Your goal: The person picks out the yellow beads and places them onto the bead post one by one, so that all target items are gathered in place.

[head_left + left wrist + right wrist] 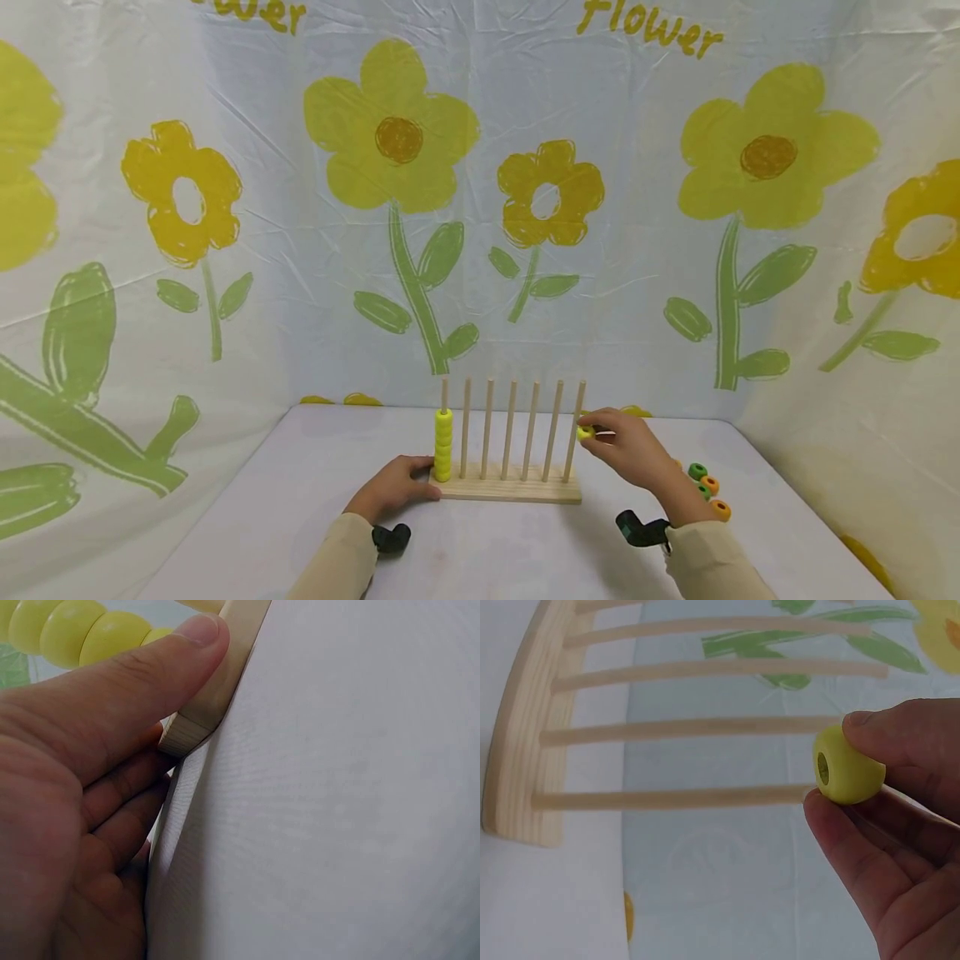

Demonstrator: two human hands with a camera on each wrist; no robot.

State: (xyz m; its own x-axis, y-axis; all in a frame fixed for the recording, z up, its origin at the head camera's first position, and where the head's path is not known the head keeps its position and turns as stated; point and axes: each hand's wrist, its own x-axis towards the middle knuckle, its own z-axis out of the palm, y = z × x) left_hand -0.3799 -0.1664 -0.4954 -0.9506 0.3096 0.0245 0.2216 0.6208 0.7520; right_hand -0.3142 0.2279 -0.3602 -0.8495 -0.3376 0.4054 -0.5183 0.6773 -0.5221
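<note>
A wooden stand with a flat base [510,489] and a row of several upright pegs is on the table. Yellow beads [443,446] are stacked on its leftmost peg, whose top sticks out above them. My left hand [395,486] grips the left end of the base, its thumb [169,664] pressed on the front edge in the left wrist view. Between thumb and fingers, my right hand [628,447] pinches a yellow bead [849,766], its hole showing. That bead is close to the upper part of the rightmost peg [675,799], not threaded on it.
Loose green beads [697,472] and orange beads [721,510] lie on the table to the right, partly behind my right forearm. A flower-printed cloth [622,250] hangs behind the table's back edge. Each wrist carries a black camera [641,528].
</note>
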